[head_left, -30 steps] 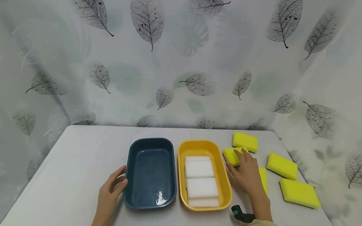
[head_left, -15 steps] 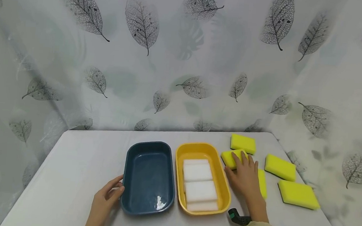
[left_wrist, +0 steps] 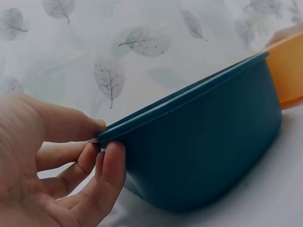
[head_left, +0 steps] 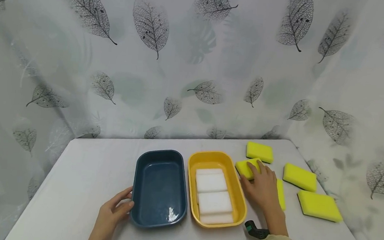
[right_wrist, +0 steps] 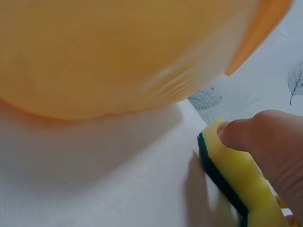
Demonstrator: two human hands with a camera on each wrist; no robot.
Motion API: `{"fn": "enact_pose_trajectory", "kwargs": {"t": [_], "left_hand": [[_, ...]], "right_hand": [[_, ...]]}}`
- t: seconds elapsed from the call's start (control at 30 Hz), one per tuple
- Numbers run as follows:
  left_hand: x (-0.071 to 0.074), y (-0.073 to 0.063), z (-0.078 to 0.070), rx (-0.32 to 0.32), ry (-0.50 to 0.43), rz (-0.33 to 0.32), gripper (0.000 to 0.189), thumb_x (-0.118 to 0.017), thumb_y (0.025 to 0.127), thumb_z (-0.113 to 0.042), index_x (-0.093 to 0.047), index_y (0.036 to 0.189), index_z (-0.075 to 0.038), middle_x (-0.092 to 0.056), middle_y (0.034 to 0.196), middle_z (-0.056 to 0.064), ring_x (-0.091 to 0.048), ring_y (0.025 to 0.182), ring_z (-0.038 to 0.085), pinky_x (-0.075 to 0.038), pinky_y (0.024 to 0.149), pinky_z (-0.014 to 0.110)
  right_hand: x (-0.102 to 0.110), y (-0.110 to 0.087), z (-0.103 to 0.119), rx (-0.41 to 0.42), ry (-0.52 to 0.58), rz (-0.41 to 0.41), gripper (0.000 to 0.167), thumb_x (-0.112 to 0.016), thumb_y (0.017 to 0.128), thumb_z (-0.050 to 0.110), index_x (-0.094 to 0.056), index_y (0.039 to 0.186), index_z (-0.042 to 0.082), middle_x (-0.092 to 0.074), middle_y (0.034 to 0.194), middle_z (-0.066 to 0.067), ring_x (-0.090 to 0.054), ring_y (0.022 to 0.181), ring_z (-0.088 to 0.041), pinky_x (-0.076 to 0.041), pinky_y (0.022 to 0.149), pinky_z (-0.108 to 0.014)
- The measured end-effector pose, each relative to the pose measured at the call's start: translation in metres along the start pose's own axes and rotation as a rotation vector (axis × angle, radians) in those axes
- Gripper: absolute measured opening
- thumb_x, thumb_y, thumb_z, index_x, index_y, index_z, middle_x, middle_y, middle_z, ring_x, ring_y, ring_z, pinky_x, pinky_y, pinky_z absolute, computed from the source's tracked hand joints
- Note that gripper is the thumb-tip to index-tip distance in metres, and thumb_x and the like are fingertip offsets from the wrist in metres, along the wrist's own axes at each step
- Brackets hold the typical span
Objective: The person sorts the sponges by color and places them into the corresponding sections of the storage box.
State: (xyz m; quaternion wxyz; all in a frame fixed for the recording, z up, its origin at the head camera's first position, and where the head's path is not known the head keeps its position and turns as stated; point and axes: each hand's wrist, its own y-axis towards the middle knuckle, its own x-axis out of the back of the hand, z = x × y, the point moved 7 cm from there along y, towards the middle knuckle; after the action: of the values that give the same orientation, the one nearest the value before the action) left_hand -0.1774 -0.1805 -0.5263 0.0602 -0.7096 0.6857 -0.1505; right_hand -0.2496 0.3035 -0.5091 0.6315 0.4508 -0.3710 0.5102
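Note:
My left hand [head_left: 113,209] is at the left side of the dark blue plastic basin [head_left: 160,192]. In the left wrist view its thumb and fingers [left_wrist: 113,161] pinch the basin's rim, thumb above and fingers below. To the right, my right hand [head_left: 263,190] grips a yellow sponge [head_left: 243,169] lying beside the yellow basin. The right wrist view shows the thumb pressed into this sponge [right_wrist: 234,163], which has a dark green scouring side and stands tilted on its edge. Its far end and the other fingers are mostly hidden there.
The yellow basin [head_left: 212,156] stands right of the blue one, holding several white foam blocks [head_left: 211,183]. More yellow sponges lie around my right hand: one behind it [head_left: 260,152], one partly under the wrist, and a sponge [head_left: 300,176] and another sponge [head_left: 319,206] farther right.
My left hand has slid slightly nearer along the blue basin's side. My right hand stays at the same sponge with its fingers on it. The head view has shifted a little.

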Motion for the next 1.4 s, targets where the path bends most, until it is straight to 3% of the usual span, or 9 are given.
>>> {"fn": "enact_pose_trajectory", "kwargs": {"t": [0.37, 0.6, 0.9, 1.2, 1.4], "left_hand": [[0.000, -0.002, -0.001, 0.000, -0.031, 0.001, 0.057, -0.072, 0.098, -0.024, -0.054, 0.151, -0.016, -0.052, 0.137, 0.007, -0.070, 0.100, 0.011, -0.058, 0.079, 0.032], [0.000, -0.001, 0.000, 0.005, -0.045, 0.002, 0.056, -0.072, 0.098, -0.023, -0.055, 0.151, -0.016, -0.053, 0.135, 0.006, -0.069, 0.099, 0.010, -0.058, 0.078, 0.032], [0.000, -0.001, -0.001, 0.002, -0.055, -0.002, 0.056, -0.073, 0.097, -0.023, -0.055, 0.150, -0.016, -0.054, 0.135, 0.007, -0.071, 0.099, 0.011, -0.058, 0.077, 0.031], [0.000, 0.001, 0.000, -0.005, -0.056, -0.003, 0.056, -0.073, 0.097, -0.021, -0.055, 0.150, -0.014, -0.055, 0.132, 0.006, -0.070, 0.096, 0.011, -0.058, 0.075, 0.031], [0.001, 0.001, 0.003, -0.006, -0.069, -0.003, 0.057, -0.073, 0.097, -0.021, -0.054, 0.150, -0.014, -0.055, 0.132, 0.006, -0.069, 0.096, 0.010, -0.058, 0.074, 0.030]], "right_hand": [[0.004, -0.001, 0.004, 0.010, 0.036, -0.008, 0.062, -0.066, 0.101, 0.039, -0.051, 0.151, 0.006, -0.038, 0.160, -0.031, -0.037, 0.142, -0.057, -0.029, 0.116, -0.074], [0.022, -0.002, 0.010, 0.021, 0.096, -0.064, 0.059, -0.064, 0.102, 0.040, -0.054, 0.148, 0.003, -0.042, 0.158, -0.032, -0.040, 0.139, -0.060, -0.034, 0.110, -0.076], [0.039, -0.002, 0.019, 0.000, 0.174, -0.018, 0.063, -0.061, 0.103, 0.044, -0.051, 0.151, 0.005, -0.039, 0.161, -0.029, -0.036, 0.142, -0.059, -0.031, 0.112, -0.077], [0.065, -0.007, 0.039, 0.033, 0.306, -0.032, 0.062, -0.062, 0.104, 0.044, -0.051, 0.152, 0.007, -0.039, 0.164, -0.023, -0.033, 0.148, -0.053, -0.030, 0.115, -0.075], [0.065, -0.012, 0.067, 0.086, 0.360, 0.020, 0.063, -0.063, 0.103, 0.047, -0.049, 0.155, 0.013, -0.036, 0.167, -0.017, -0.031, 0.153, -0.046, -0.028, 0.119, -0.071]]}}
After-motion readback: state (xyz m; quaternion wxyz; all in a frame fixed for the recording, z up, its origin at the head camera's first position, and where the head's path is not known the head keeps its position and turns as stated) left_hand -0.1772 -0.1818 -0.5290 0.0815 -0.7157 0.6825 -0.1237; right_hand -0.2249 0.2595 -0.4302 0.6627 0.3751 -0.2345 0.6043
